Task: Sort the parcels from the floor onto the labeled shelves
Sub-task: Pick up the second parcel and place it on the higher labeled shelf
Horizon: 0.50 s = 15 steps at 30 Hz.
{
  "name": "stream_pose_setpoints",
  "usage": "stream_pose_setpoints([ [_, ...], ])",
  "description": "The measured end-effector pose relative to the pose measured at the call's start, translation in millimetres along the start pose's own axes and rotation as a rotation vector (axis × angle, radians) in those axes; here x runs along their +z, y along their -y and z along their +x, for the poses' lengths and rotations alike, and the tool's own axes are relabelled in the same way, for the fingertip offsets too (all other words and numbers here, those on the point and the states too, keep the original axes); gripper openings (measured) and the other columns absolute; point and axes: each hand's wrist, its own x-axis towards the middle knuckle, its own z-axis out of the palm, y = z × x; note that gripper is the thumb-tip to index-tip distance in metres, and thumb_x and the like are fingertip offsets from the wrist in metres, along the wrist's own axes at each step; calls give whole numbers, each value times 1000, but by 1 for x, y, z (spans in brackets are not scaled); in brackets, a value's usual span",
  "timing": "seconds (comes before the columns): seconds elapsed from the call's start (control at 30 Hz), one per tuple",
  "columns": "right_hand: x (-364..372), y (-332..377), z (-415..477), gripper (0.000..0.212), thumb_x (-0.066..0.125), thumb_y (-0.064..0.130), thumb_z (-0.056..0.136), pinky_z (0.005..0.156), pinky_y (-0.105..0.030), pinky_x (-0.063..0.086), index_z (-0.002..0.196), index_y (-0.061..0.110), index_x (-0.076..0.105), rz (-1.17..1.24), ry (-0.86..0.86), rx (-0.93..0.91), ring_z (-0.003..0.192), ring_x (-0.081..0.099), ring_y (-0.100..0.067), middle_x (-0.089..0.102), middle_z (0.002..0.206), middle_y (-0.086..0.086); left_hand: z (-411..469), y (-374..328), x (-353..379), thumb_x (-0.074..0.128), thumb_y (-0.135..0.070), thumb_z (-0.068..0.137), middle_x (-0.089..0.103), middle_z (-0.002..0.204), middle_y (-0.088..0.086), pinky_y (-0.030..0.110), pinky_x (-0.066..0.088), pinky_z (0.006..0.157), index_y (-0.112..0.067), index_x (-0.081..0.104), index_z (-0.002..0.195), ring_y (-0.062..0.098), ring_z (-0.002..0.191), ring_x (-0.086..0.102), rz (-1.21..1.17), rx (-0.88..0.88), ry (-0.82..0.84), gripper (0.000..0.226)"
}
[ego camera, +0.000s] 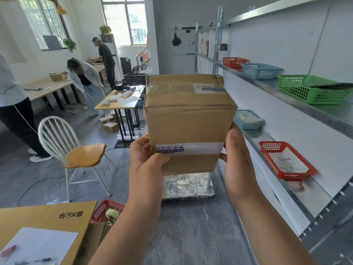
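One box [189,119], two hands [147,159] [236,159], five shelf baskets [234,62] [260,70] [309,90] [248,119] [284,159], three people [11,104] [86,81] [107,58]

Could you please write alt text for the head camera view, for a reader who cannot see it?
A left hand and right hand grip the lower sides of a taped cardboard box held up before the camera. Metal shelves along the right carry coloured plastic baskets.

Both forearms reach forward, left hand [147,163] and right hand [237,161] gripping the box [189,115] between them.

Blurred, unreadable print on white tape [200,148] across the parcel [189,121] and on the flat carton [47,217].
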Motion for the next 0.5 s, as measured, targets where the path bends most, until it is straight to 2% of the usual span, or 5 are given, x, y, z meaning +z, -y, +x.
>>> stream_pose_setpoints([
  [0.1,0,0,0,42,25,66,104,113,-39,48,118,63,64,58,-47,14,127,62,3,71,130,27,0,2,0,50,-31,97,67,108,-4,39,45,96,-26,64,107,16,104,62,-75,-17,-83,18],
  [0.13,0,-3,2,43,27,68,102,112,-43,50,118,59,66,90,-68,36,126,65,-3,73,130,20,0,3,0,44,-43,103,67,113,-2,41,45,102,-26,66,108,16,113,62,-89,-24,-105,28],
  [0.23,-1,-8,7,53,35,72,92,111,-53,51,123,44,68,173,-86,119,125,68,-15,74,131,5,0,3,-1,30,-58,109,65,140,4,46,42,118,-18,61,137,18,133,58,-132,-93,-135,58],
  [0.4,-5,-14,11,46,38,62,103,109,-58,51,116,34,73,255,-96,157,117,73,-21,78,123,-3,4,5,-4,36,-76,97,64,142,-10,46,41,113,-42,59,137,7,133,57,-157,-127,-103,57],
  [0.5,-6,-14,14,42,41,57,102,110,-56,51,119,33,70,271,-120,166,119,71,-20,76,126,-2,2,5,-4,43,-76,87,65,142,-13,49,37,110,-49,61,134,6,135,55,-144,-147,-69,57],
])
